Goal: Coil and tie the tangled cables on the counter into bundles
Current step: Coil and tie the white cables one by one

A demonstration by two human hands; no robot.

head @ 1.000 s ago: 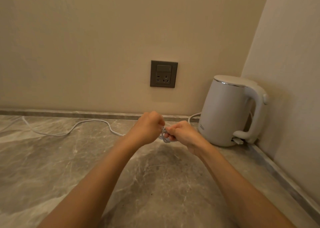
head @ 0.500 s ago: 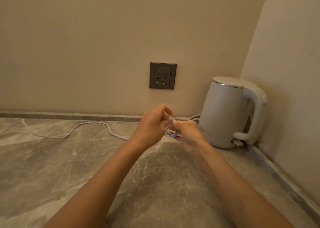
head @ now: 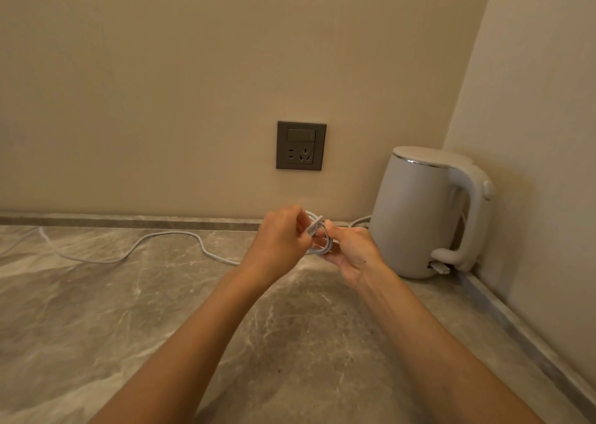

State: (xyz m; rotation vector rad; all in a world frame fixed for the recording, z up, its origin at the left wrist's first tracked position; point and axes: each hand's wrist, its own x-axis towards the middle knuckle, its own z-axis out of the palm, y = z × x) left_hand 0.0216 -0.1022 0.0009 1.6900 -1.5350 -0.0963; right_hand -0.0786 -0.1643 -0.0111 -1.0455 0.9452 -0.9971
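Both hands, left hand and right hand, pinch a small cable coil; knot unfinished. Loose cable left on tabletop remains uncoiled.

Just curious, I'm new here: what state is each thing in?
left hand: pinches the cable coil
right hand: holds the cable coil
cable coil: small loops, between both hands
loose cable: lying uncoiled on the counter
wall socket: nothing plugged in
kettle: upright, lid closed
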